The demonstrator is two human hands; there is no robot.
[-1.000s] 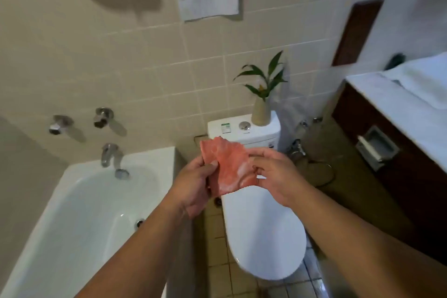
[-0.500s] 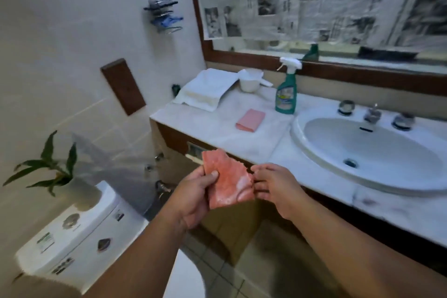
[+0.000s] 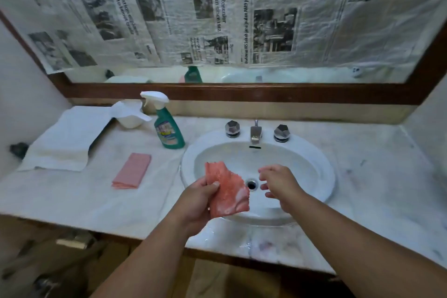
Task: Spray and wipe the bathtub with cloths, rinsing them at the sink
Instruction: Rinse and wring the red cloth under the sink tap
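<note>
My left hand (image 3: pixel 197 198) grips a wet orange-pink cloth (image 3: pixel 228 192) and holds it upright over the front left of the white sink (image 3: pixel 321 164). Just right of the cloth, my right hand (image 3: pixel 280 185) hovers over the basin by the drain (image 3: pixel 251 184), fingers loosely curled and holding nothing. A second pink cloth (image 3: pixel 132 171) lies folded on the marble counter (image 3: pixel 377 189), left of the sink. A green spray bottle (image 3: pixel 167 126) with a white trigger stands behind it. The faucet (image 3: pixel 256 132) and its two knobs sit at the back of the basin. The bathtub is out of view.
A white towel (image 3: pixel 65 140) lies at the counter's left end, with a white scoop-like container (image 3: pixel 130 113) behind it. Newspaper covers most of the wood-framed mirror (image 3: pixel 242 92) above the counter. A wall closes in on each side of the counter.
The view has swung from the bathtub and toilet round to the sink. My right hand has let go of the cloth; only my left hand holds it, now over the basin.
</note>
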